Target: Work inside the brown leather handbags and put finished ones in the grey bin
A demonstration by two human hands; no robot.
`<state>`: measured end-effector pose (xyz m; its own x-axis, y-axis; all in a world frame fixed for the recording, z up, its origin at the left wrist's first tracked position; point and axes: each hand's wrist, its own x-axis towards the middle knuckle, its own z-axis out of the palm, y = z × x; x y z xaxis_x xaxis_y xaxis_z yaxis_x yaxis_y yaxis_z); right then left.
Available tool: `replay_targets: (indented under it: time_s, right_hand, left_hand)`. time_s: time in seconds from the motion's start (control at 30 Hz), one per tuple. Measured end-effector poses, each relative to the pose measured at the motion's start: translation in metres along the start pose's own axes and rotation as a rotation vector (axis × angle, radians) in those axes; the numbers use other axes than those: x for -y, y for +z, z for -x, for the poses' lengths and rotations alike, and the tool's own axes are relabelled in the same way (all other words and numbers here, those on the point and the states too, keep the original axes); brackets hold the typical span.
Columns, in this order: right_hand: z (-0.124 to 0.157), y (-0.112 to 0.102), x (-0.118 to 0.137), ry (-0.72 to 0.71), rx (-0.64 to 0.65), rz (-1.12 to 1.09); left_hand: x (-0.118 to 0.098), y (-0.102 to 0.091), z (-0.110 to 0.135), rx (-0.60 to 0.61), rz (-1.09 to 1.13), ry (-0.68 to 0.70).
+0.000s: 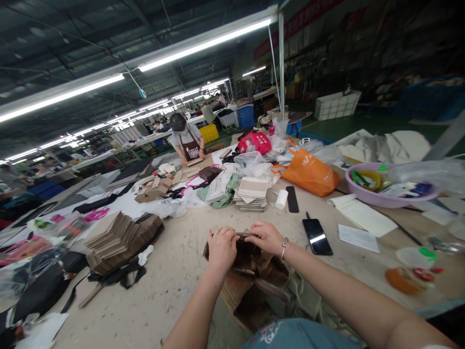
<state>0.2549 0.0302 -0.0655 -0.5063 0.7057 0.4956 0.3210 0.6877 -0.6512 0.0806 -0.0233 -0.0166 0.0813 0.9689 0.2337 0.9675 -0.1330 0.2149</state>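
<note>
Close to my body, a brown open-topped bag (247, 260) stands at the table's near edge. My left hand (222, 246) is closed over the far left of its rim, fingers curled on the edge. On the same rim, my right hand (267, 237) pinches the edge with thumb and fingers, a bracelet on its wrist. Both hands are close together, and a thin strip of the edge shows between them. Below lies more brown bag material (250, 303), partly against my lap. The undersides of my fingers are hidden.
Left is a fanned stack of brown pieces (123, 240); ahead, a stack of pale boards (250, 194). To the right are a phone (317, 236), an orange bag (308, 172) and a purple basin (392, 198). A co-worker (187, 140) stands across the table.
</note>
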Motion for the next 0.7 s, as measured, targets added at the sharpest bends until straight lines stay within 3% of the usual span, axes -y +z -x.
replay_targets:
  time_s: [0.2,0.43,0.7]
  right_hand:
    - [0.0,0.0,0.003,-0.023,-0.019,0.052]
    - [-0.001,-0.006,-0.005,-0.054,0.081,0.178]
    - [-0.015,0.005,-0.002,-0.031,0.061,0.157]
  left_hand:
    - [-0.004,0.0,0.0,0.0,-0.012,0.021]
    - [-0.004,0.0,-0.004,0.03,-0.019,0.009]
    - [-0.002,0.002,-0.004,-0.013,-0.04,0.056]
